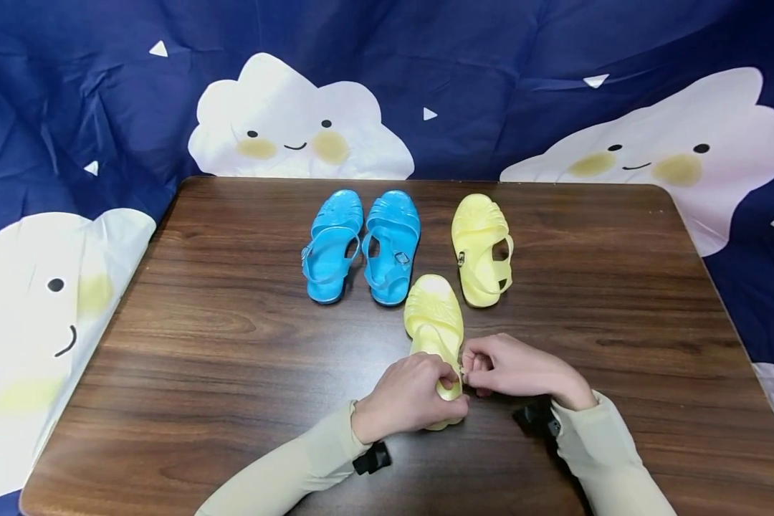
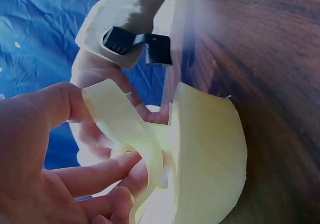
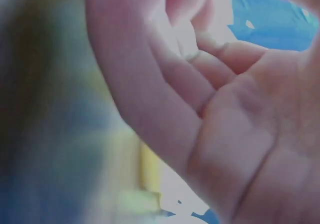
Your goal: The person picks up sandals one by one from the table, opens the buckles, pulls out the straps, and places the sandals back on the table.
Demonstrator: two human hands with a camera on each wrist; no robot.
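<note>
A yellow sandal [image 1: 433, 312] lies on the table, toe pointing away from me. My left hand [image 1: 409, 394] reaches over its heel end and grips the ankle strap, its thumb at the heel side. In the left wrist view the strap [image 2: 117, 114] bows up above the heel [image 2: 212, 154], with the left fingers curled inside the loop. My right hand [image 1: 519, 365] pinches at the small buckle on the sandal's right side. The right wrist view is filled by the curled right fingers [image 3: 145, 84], hiding what the fingertips hold.
Another yellow sandal [image 1: 480, 247] stands just beyond, to the right. Two blue sandals, a left one [image 1: 332, 247] and a right one [image 1: 390, 247], sit side by side farther back. A blue cloth [image 1: 464, 64] with cloud prints hangs behind the brown table [image 1: 245, 344].
</note>
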